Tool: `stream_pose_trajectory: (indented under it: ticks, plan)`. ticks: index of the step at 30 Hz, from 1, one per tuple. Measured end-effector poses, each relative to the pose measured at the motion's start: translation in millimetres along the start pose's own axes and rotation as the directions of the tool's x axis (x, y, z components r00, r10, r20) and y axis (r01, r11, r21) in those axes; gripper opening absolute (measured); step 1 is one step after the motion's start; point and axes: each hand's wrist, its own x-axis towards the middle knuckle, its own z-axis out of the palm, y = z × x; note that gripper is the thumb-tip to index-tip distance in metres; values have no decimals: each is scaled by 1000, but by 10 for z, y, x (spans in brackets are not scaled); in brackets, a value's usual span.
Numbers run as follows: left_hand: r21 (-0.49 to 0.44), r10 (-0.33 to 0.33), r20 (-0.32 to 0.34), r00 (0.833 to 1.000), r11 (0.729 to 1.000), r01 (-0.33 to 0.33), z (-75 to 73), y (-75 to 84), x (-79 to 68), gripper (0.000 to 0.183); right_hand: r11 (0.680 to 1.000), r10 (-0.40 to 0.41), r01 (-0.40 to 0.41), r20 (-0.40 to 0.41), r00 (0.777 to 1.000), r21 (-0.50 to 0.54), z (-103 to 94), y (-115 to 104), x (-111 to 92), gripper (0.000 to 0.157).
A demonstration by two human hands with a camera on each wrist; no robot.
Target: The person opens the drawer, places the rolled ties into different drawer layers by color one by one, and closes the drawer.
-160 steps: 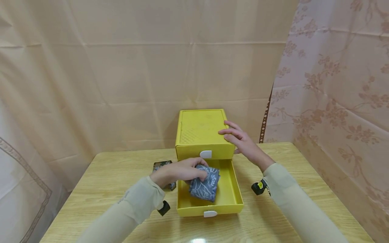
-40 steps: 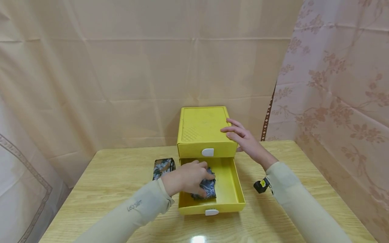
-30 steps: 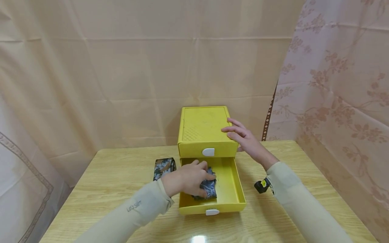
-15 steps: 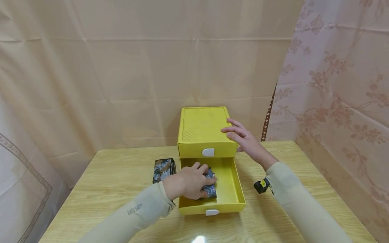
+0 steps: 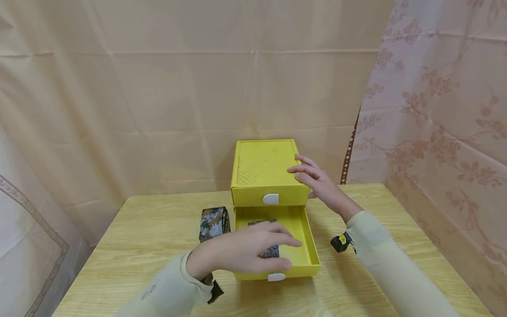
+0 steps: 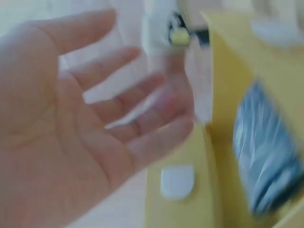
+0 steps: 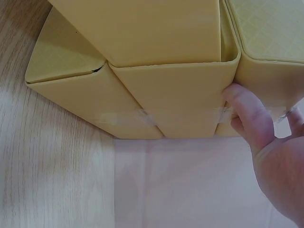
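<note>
A folded blue-grey patterned cloth (image 5: 271, 252) lies in the pulled-out lower drawer (image 5: 298, 259) of a yellow drawer unit (image 5: 265, 160). My left hand (image 5: 251, 248) hovers over the drawer with fingers spread, covering part of the cloth in the head view. In the blurred left wrist view, the palm is bare and the cloth (image 6: 263, 147) sits apart from the fingers. My right hand (image 5: 322, 187) rests on the unit's upper right edge, its fingers extended over the top. The right wrist view shows that hand (image 7: 270, 142) touching the unit's side.
A folded camouflage-patterned item (image 5: 214, 223) is on the wooden table (image 5: 158, 237), just left of the drawer. The upper drawer, with its white handle (image 5: 271, 199), is closed. Beige curtains (image 5: 178, 97) hang behind the table and a floral curtain (image 5: 443, 123) to the right.
My left hand carried the cloth down into the drawer, pressed on it, then let go and lifted off towards me, fingers spreading. The right hand has stayed on the unit.
</note>
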Motion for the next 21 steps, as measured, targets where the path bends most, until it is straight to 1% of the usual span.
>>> stream_pose_trajectory:
  ticks: [2,3,4,5,7,8,9,10,12,14,15,16,18,20,21]
  plan:
    - [-99,98,6,995,990,-97,53,78,-18,38,1000,3,-3,-3,1000,-1,-5,-4,1,34]
    - [-159,143,16,990,977,-139,95,107,-23,36,1000,3,-3,-3,1000,-2,-6,-4,2,34]
    - [-234,176,37,984,959,-163,144,127,-26,35,1000,7,-7,-5,1000,-3,-7,-4,3,33]
    - [-320,197,63,978,933,-168,200,139,-30,34,1000,10,-10,-6,1000,-3,-7,-2,6,34]
    - [-482,208,123,970,867,-125,326,145,-37,34,1000,16,-16,-8,1000,-3,-4,-3,8,34]
    - [-551,202,152,967,830,-87,392,135,-41,36,1000,16,-16,-8,1000,-3,-2,-2,9,34]
    - [-616,195,181,964,787,-43,459,118,-42,37,1000,16,-16,-9,1000,-2,1,-2,10,34]
    - [-665,181,213,960,747,7,524,101,-45,39,1000,18,-18,-11,1000,-1,3,-2,10,34]
    - [-721,165,260,951,688,78,652,61,-46,45,1000,15,-15,-11,1000,6,8,-1,9,34]
    - [-735,132,305,943,662,145,763,27,-50,51,1000,15,-15,-11,1000,11,12,1,5,34]
    - [-742,108,328,938,644,185,813,15,-56,54,1000,16,-15,-10,1000,14,13,3,3,34]
    - [-766,86,358,930,597,240,859,6,-66,57,1000,16,-15,-9,1000,18,14,4,1,34]
    - [-807,34,397,917,488,332,945,-7,-89,61,1000,16,-16,-6,1000,25,15,8,-3,34]
    - [-841,-4,415,910,380,385,1018,-18,-112,64,1000,15,-15,-7,1000,25,14,13,-4,35]
    - [-860,-15,425,905,307,409,1051,-29,-122,65,999,15,-15,-8,1000,29,14,15,-5,35]
